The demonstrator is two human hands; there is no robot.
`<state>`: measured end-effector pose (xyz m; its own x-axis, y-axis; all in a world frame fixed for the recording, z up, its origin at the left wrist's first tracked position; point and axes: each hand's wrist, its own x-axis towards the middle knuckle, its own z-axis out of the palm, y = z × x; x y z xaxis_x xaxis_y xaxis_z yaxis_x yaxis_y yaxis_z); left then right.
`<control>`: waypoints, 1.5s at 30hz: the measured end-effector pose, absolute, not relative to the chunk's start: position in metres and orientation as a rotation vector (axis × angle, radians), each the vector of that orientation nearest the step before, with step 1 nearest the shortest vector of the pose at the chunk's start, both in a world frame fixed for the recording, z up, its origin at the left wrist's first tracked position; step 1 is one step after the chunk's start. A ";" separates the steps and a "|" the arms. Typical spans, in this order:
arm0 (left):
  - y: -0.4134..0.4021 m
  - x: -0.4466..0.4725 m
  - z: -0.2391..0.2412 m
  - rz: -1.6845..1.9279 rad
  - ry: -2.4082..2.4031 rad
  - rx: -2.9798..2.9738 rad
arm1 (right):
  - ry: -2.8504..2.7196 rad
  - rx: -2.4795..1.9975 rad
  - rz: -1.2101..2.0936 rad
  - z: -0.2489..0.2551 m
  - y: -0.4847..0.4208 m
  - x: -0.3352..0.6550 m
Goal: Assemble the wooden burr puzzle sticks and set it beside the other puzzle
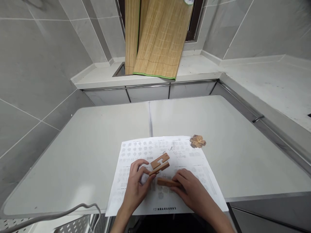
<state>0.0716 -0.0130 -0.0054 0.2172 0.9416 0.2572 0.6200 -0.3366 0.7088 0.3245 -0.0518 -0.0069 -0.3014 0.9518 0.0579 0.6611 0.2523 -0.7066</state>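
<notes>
Over a printed sheet (131,207) with small diagrams, my left hand (138,181) pinches one end of a notched wooden puzzle piece (163,167) between thumb and fingers. Just beyond it is a flat wooden puzzle piece with a cut-out (155,163); whether the two touch I cannot tell. My right hand (188,184) grips the right end of a wooden puzzle bar (164,182), whose other end points left toward my left hand. At the sheet's far right corner sits a cluster of interlocked wooden pieces (197,141), apart from both hands.
The sheet lies on a white folding table (97,139) with a centre seam. Behind stands a white counter (194,66) with bamboo mats (160,42) leaning by a window. A grey cable (60,212) crosses the table's near left edge. Tiled walls rise on both sides.
</notes>
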 end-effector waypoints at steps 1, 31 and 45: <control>-0.013 0.071 -0.004 0.944 1.439 1.996 | -2.030 -1.480 0.820 -0.005 -0.052 0.326; -0.017 0.074 0.006 0.845 1.199 1.847 | -1.619 -1.456 0.899 -0.021 -0.050 0.289; -0.015 0.076 0.007 0.828 1.184 1.952 | -1.672 -1.421 0.868 -0.025 -0.050 0.289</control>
